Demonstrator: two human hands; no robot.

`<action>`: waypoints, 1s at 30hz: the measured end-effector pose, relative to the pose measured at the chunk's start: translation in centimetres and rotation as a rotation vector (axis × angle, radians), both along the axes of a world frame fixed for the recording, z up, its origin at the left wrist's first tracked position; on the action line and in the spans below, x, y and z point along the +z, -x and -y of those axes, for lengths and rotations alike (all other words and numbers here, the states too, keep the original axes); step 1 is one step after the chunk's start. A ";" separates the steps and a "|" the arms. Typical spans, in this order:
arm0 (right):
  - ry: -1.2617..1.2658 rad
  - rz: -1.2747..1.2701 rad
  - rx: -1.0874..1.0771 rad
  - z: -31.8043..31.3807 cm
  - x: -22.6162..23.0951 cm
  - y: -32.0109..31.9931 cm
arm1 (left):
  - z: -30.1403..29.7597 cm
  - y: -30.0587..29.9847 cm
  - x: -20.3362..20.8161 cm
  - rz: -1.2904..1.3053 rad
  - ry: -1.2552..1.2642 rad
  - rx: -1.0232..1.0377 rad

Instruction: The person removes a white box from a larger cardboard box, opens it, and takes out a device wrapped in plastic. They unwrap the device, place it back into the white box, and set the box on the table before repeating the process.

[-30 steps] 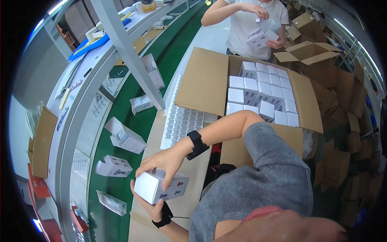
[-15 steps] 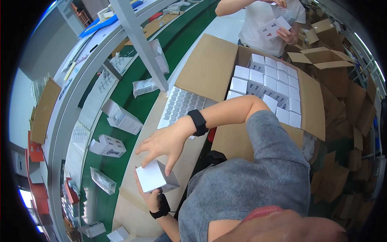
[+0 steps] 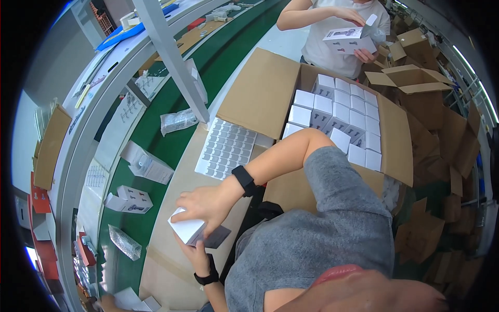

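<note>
Flat beige bench (image 3: 165,262); right hand (image 3: 204,205) grips a white carton (image 3: 187,230) (crisp-edged).

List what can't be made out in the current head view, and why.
Head: the inside of the white cardboard box being held, hidden by its walls and the right hand.
Head: part of the left hand, behind that box.
Head: lower layers, if any, in the large brown cardboard carton, beneath the small white boxes.
Head: the head of the white-shirted co-worker, cut off by the top edge.

Grey metal post (image 3: 172,60), blue item (image 3: 118,38) on a white shelf (image 3: 109,78), white-shirted co-worker (image 3: 327,61), open brown carton (image 3: 383,80) at right
</note>
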State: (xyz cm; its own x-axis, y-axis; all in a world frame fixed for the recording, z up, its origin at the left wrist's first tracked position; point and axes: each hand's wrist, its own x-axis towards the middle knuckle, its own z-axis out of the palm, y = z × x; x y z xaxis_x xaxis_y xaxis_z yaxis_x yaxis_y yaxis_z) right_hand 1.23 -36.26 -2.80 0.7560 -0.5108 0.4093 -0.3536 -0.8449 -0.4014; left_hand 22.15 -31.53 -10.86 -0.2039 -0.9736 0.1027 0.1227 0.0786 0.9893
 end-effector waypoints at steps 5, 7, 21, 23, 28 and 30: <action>-0.116 -0.152 -0.036 -0.5 -0.9 0.6 | 0.4 0.8 -0.9 0.160 -0.073 -0.046; -0.140 -0.178 0.039 -0.3 -1.0 1.5 | 0.5 1.2 -0.5 0.197 -0.037 -0.106; 0.210 -0.235 0.135 -1.7 0.0 0.2 | -0.1 0.5 0.6 0.617 0.318 -0.239; 0.189 -0.266 0.141 -1.7 0.2 -0.2 | -0.2 0.3 0.5 0.613 0.321 -0.225; 0.195 -0.262 0.168 -1.8 0.1 -1.4 | -0.7 -0.6 0.4 0.610 0.323 -0.192; 0.155 -0.293 0.157 -2.1 0.2 -2.1 | -0.9 -0.9 0.5 0.618 0.320 -0.185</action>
